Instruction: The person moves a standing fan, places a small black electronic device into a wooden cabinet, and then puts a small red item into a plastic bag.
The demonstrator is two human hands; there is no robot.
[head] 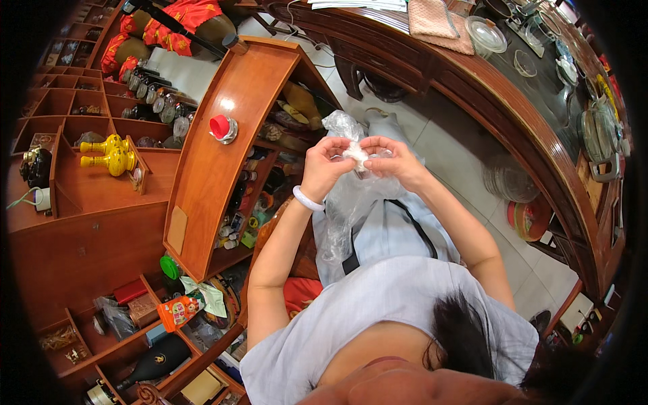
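Note:
Both hands meet above my lap, pinching a small white bunched piece [356, 153] between thumbs and fingertips. My left hand [327, 164], with a pale bangle [308, 198] on its wrist, grips its left side. On its right side my right hand [392, 161] grips it. Clear crinkled plastic wrap [336, 223] hangs below the fingers over my lap, and more plastic bunches up above them. Whether the white piece is paper or gathered plastic, I cannot tell. A small jar with a red lid [220, 127] stands on the wooden cabinet to the left.
The wooden cabinet top [248, 76] lies close on the left, with bottles on its shelves. A large dark wooden desk [440, 76] curves along the front and right, bearing pink cloths [438, 30] and glassware. Yellow vases [114, 156] lie on the left shelving. Clear round containers [509, 182] are by the desk.

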